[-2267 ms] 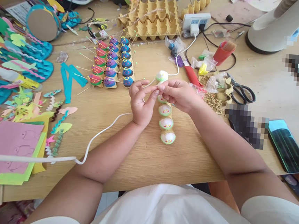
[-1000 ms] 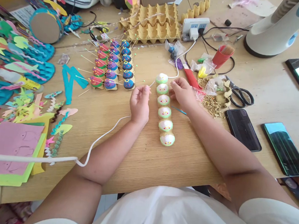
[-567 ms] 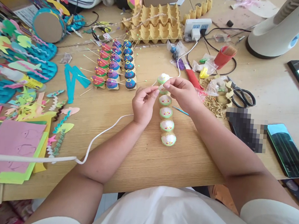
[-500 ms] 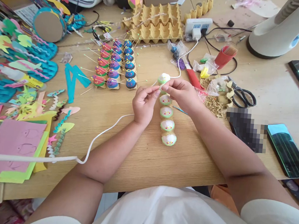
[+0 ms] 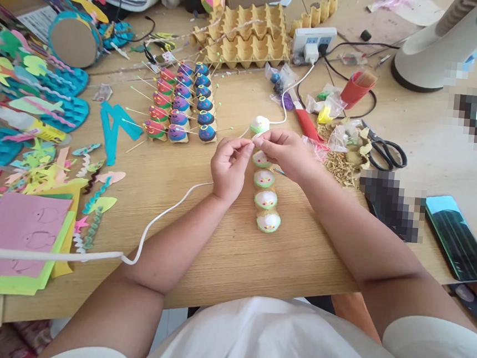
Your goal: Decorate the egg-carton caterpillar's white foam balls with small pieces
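Observation:
My left hand [image 5: 228, 170] and my right hand [image 5: 288, 154] meet fingertip to fingertip, each closed in a pinch. Something small and pale seems to be between them, too tiny to make out. Under and behind the fingers lies a strip of egg-carton cups [image 5: 265, 199], painted white with green rims and red and yellow dots. Its far cup [image 5: 260, 124] shows beyond my hands; part of the strip is hidden by them. A white cable [image 5: 158, 216] runs past my left wrist, and a thin blue stick [image 5: 280, 171] lies partly under my right hand.
Three painted cup strips [image 5: 181, 104] with pins stand back left, before egg cartons [image 5: 246, 40]. Coloured paper [image 5: 38, 223] and cut-outs cover the left. To the right are scissors [image 5: 385, 150], a red cup [image 5: 357, 89], a power strip [image 5: 313, 39], a phone [image 5: 459, 237] and a lamp base [image 5: 424, 61].
The whole view has shifted slightly, so objects on the table appear a little further left. My hands keep nearly the same pinch in the same place.

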{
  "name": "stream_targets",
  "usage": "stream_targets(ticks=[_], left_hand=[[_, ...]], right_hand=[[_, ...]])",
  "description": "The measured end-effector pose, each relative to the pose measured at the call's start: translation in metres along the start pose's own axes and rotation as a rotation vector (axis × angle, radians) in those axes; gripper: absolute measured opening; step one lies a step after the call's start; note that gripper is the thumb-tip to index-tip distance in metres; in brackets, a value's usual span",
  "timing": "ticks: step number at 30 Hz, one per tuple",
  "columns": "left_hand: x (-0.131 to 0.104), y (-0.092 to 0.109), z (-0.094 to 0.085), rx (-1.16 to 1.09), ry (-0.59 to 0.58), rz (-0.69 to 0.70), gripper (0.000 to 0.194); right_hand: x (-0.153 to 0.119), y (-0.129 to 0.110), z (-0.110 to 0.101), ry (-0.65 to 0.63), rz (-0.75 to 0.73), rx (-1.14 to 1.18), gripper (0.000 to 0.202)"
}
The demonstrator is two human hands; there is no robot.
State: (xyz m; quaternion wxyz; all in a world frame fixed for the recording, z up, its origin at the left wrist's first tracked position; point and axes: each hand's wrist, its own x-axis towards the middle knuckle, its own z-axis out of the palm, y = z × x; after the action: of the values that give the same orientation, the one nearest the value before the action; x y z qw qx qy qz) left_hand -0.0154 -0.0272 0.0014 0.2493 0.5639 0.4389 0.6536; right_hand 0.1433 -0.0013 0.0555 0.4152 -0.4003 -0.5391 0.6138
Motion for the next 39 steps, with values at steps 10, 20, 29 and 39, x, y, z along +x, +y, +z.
stream_targets(ticks=[10, 20, 29, 39], left_hand=[[0.002, -0.006, 0.006, -0.157, 0.106, -0.172, 0.051], [0.002, -0.006, 0.009, -0.23, 0.089, -0.209, 0.048], [0.001, -0.004, 0.009, -0.237, 0.039, -0.211, 0.043], [0.0, 0.011, 0.009, -0.322, -0.036, -0.294, 0.044]], right_hand=[[-0.004, -0.034, -0.023, 0.399, -0.244, -0.198, 0.041], [-0.058, -0.049, -0.106, 0.317, 0.169, -1.451, 0.044], [-0.067, -0.052, -0.107, 0.441, 0.092, -1.439, 0.039], [-0.028, -0.006, -0.019, 0.167, -0.627, -0.888, 0.024]])
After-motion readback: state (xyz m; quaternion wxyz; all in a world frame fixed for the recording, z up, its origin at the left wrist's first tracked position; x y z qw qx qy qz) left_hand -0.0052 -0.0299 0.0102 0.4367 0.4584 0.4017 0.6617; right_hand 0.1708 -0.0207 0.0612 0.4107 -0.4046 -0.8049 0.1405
